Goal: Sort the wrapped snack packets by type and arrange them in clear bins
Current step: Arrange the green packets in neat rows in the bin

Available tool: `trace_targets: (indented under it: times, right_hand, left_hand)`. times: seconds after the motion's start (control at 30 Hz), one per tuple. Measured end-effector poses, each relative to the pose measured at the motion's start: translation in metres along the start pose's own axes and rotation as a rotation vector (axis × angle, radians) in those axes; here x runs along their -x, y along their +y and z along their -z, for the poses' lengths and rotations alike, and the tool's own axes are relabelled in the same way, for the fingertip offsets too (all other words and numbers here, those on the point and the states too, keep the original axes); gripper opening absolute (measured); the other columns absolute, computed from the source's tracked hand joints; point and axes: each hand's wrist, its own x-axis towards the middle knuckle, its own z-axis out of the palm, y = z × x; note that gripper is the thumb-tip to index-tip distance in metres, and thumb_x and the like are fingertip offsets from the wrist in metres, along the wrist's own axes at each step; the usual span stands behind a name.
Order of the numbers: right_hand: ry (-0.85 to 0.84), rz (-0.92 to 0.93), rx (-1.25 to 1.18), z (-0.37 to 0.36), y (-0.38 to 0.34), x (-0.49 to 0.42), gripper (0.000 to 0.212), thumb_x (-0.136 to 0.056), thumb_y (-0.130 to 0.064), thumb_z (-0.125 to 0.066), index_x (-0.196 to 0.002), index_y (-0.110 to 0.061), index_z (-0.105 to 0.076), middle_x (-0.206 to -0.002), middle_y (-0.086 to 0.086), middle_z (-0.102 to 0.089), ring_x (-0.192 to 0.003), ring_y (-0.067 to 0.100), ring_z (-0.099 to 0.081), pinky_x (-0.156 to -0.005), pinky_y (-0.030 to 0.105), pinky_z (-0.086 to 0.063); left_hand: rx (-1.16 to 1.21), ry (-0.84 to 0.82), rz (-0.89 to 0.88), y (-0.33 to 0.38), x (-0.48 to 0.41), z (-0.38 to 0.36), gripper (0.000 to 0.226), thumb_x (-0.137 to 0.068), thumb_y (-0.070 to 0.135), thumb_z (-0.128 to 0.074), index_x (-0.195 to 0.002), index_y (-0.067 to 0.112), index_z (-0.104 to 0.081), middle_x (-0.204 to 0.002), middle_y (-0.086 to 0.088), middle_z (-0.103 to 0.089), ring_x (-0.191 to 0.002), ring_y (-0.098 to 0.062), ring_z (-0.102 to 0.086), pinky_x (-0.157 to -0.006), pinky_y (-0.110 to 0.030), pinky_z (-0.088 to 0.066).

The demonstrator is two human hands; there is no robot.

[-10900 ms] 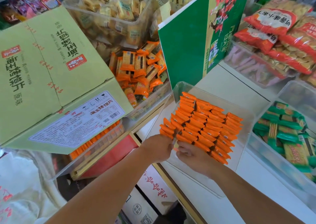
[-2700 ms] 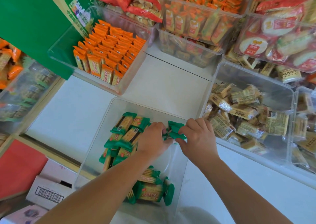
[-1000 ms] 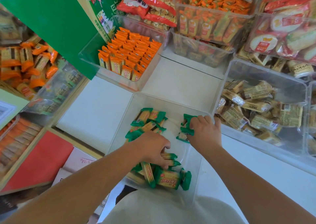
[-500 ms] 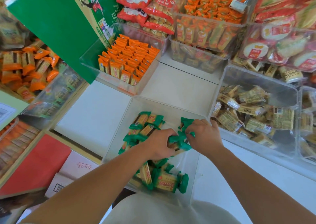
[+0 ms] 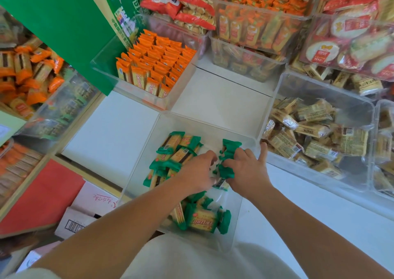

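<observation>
Both hands are seen inside the nearest clear bin (image 5: 204, 122), which is set at the near edge of the white worktop (image 5: 217, 99). A green packet stack (image 5: 227, 161) is gripped between them. The left hand (image 5: 198, 172) is curled round its left side and the right hand (image 5: 247, 172) round its right side, with one right finger stretched out toward the bin's right wall. The stack is held on edge in the right half of the bin, toward the far wall; contact with the bin floor cannot be told. Loose green packets (image 5: 174, 153) are heaped in the left half, just beside the left hand and partly covered by it. Further green packets (image 5: 202, 219) are lying at the near end, beside the left forearm. Orange packets (image 5: 155, 63) are lined up on edge in rows in a second clear bin (image 5: 132, 93), further back and to the left, apart from the first. Beige packets (image 5: 309, 129) are piled loose in a third clear bin (image 5: 319, 91), just beside the first on the right. A green carton (image 5: 64, 23) is stood behind the orange bin. Red snack bags (image 5: 187, 1) and other filled bins are stacked along the back. White cartons (image 5: 96, 204) are seen on the floor, lower left.
</observation>
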Motion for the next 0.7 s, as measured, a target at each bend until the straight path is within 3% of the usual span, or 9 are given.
trace_targets:
  times: [0.07, 0.17, 0.3, 0.43, 0.53, 0.6, 0.7]
  right_hand:
    - [-0.001, -0.024, 0.005, 0.002, -0.003, -0.002, 0.042, -0.088, -0.057, -0.062, -0.127, -0.044, -0.056, -0.123, -0.002, -0.047, -0.122, 0.023, -0.046, -0.113, 0.075, 0.006]
    - [0.018, -0.055, -0.005, 0.002, -0.008, -0.002, 0.041, -0.086, -0.062, -0.060, -0.123, -0.044, -0.057, -0.120, -0.004, -0.048, -0.119, 0.022, -0.048, -0.114, 0.073, 0.005]
    - [0.046, -0.066, -0.017, -0.001, -0.006, -0.001, 0.043, -0.085, -0.065, -0.061, -0.120, -0.042, -0.056, -0.119, -0.007, -0.047, -0.118, 0.019, -0.049, -0.116, 0.069, 0.005]
    - [0.041, -0.050, -0.092, 0.001, -0.003, 0.002, 0.048, -0.085, -0.065, -0.064, -0.125, -0.040, -0.054, -0.123, -0.008, -0.046, -0.123, 0.018, -0.047, -0.117, 0.066, 0.010]
    - [0.113, -0.033, -0.181, 0.001, -0.001, 0.011, 0.044, -0.085, -0.057, -0.069, -0.122, -0.036, -0.061, -0.120, -0.008, -0.050, -0.123, 0.019, -0.048, -0.120, 0.066, 0.008]
    - [0.187, -0.023, -0.253, -0.006, 0.001, 0.020, 0.038, -0.080, -0.051, -0.078, -0.112, -0.032, -0.069, -0.113, -0.007, -0.058, -0.120, 0.022, -0.053, -0.120, 0.064, 0.004]
    - [0.269, 0.010, -0.328, -0.019, 0.006, 0.032, 0.030, -0.070, -0.038, -0.089, -0.095, -0.028, -0.075, -0.102, -0.006, -0.066, -0.112, 0.024, -0.062, -0.119, 0.065, -0.015]
  left_hand:
    - [-0.243, -0.143, -0.071, -0.002, 0.012, 0.014, 0.041, -0.087, 0.038, -0.074, -0.123, 0.022, -0.061, -0.117, 0.003, -0.065, -0.104, -0.020, -0.062, -0.089, -0.040, -0.055]
    - [-0.336, -0.408, -0.093, -0.004, 0.033, 0.016, 0.049, -0.086, 0.056, -0.074, -0.122, 0.024, -0.067, -0.118, 0.005, -0.060, -0.103, -0.018, -0.059, -0.089, -0.039, -0.054]
    - [-0.457, -0.408, -0.140, -0.006, 0.044, 0.007, 0.059, -0.079, 0.050, -0.082, -0.129, 0.027, -0.062, -0.127, 0.004, -0.046, -0.104, -0.021, -0.055, -0.089, -0.043, -0.053]
    - [-0.593, -0.443, -0.193, -0.002, 0.049, -0.001, 0.049, -0.082, 0.035, -0.082, -0.125, 0.022, -0.063, -0.129, -0.002, -0.045, -0.099, -0.026, -0.058, -0.086, -0.046, -0.056]
    - [-0.561, -0.398, -0.186, 0.002, 0.050, 0.000, 0.054, -0.084, 0.037, -0.080, -0.131, 0.021, -0.059, -0.132, -0.003, -0.048, -0.105, -0.026, -0.058, -0.088, -0.045, -0.055]
    - [-0.514, -0.343, -0.274, 0.009, 0.050, -0.003, 0.061, -0.085, 0.041, -0.077, -0.140, 0.026, -0.053, -0.143, 0.000, -0.049, -0.120, -0.023, -0.053, -0.097, -0.043, -0.051]
    - [-0.303, -0.420, -0.270, 0.023, 0.053, -0.020, 0.072, -0.087, 0.037, -0.078, -0.150, 0.028, -0.044, -0.155, 0.006, -0.045, -0.135, -0.018, -0.046, -0.109, -0.038, -0.043]
